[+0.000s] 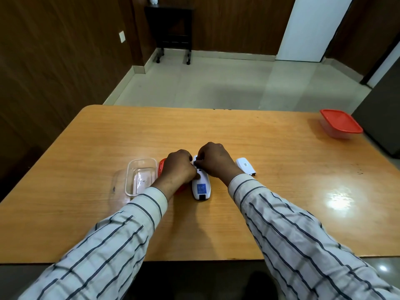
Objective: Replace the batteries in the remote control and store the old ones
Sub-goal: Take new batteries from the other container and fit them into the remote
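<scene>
A white remote control [201, 187] lies face down on the wooden table [270, 169], a blue label on its back. My left hand [177, 167] steadies its left side. The fingertips of my right hand [214, 161] pinch at the open battery bay near the far end; what they hold is hidden. The detached white battery cover [245, 166] lies just right of my right hand. A clear open container [140, 177] stands to the left, and its red lid [162, 166] peeks out from under my left hand.
A second clear container with a red lid [341, 123] sits closed at the far right corner of the table. Beyond the far edge lies a tiled floor, with a dark side table on wheels [171, 29] against the wood wall.
</scene>
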